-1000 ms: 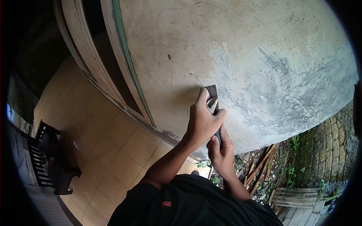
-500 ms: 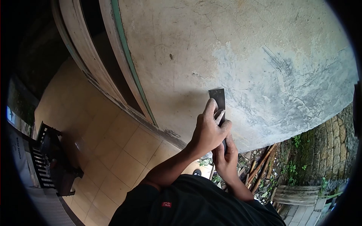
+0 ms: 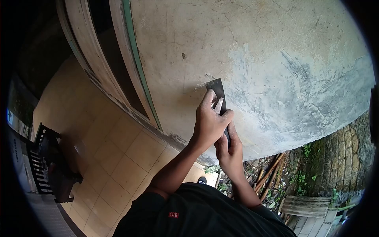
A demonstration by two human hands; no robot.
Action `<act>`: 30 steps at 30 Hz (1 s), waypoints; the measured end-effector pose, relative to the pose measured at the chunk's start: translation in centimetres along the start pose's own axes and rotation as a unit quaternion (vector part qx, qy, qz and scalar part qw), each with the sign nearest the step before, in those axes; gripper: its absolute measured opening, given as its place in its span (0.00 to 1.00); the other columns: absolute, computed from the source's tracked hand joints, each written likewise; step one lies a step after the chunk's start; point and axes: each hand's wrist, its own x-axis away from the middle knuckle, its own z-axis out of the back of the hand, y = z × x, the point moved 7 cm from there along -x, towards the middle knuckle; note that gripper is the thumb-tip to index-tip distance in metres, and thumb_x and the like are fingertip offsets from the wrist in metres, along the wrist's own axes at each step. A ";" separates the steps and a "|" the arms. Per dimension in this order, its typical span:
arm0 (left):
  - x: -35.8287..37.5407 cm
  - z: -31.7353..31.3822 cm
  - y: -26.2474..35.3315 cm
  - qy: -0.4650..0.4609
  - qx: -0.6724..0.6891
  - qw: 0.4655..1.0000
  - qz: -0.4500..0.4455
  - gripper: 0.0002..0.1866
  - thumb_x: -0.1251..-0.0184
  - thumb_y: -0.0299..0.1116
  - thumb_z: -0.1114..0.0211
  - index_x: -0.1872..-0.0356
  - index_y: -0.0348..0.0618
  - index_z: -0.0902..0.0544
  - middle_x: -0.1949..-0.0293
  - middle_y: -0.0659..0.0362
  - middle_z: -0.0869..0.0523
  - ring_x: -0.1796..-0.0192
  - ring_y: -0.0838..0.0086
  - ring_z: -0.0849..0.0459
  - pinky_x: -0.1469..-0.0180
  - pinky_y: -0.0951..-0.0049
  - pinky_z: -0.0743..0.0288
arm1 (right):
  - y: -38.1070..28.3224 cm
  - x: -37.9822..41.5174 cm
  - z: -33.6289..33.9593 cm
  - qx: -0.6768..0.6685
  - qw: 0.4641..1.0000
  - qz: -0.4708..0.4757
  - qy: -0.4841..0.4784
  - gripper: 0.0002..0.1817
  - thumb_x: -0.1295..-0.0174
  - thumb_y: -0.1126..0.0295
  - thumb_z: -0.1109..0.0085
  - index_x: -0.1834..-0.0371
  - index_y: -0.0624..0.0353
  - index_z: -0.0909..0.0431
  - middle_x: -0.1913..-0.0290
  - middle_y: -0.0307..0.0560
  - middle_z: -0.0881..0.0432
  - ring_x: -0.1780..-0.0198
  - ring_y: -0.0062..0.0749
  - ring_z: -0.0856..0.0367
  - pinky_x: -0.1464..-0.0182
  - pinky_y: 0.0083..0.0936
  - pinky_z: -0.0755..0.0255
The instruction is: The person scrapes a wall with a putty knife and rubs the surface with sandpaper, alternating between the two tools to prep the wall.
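Observation:
A scraper with a flat dark blade [image 3: 217, 87] and a dark handle is held up against the plastered wall [image 3: 181, 94]. Dusty with pale powder, my left hand [image 3: 211, 118] is closed round the upper part of the scraper, its fingers lying along the blade. Lower down, my right hand [image 3: 230, 152] grips the handle end. The blade's edge appears to touch the wall beside a small patch of pale scratch marks [image 3: 200, 86]. Part of the handle is hidden by my fingers.
A grey-white rough patch [image 3: 272, 91] covers the wall to the right. A wooden frame with a green edge [image 3: 136, 59] stands at left. Below are a tiled floor [image 3: 118, 166], a dark wooden bench [image 3: 59, 170], bamboo poles [image 3: 270, 172] and a stone wall [image 3: 345, 154].
Both hands have moved up and left along the wall with the scraper, and its blade now tilts more to the left. Pale scratches now show beside the blade. The view has shifted slightly.

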 end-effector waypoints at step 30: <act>0.0 0.0 -0.5 0.032 0.029 0.996 -0.082 0.20 0.50 0.20 0.36 0.58 0.35 0.37 0.66 0.49 0.24 0.65 0.67 0.22 0.61 0.66 0.25 | -0.8 0.5 0.2 0.055 0.998 -0.001 -0.030 0.27 0.26 0.74 0.57 0.26 0.67 0.47 0.73 0.33 0.32 0.74 0.12 0.37 0.73 0.12 0.40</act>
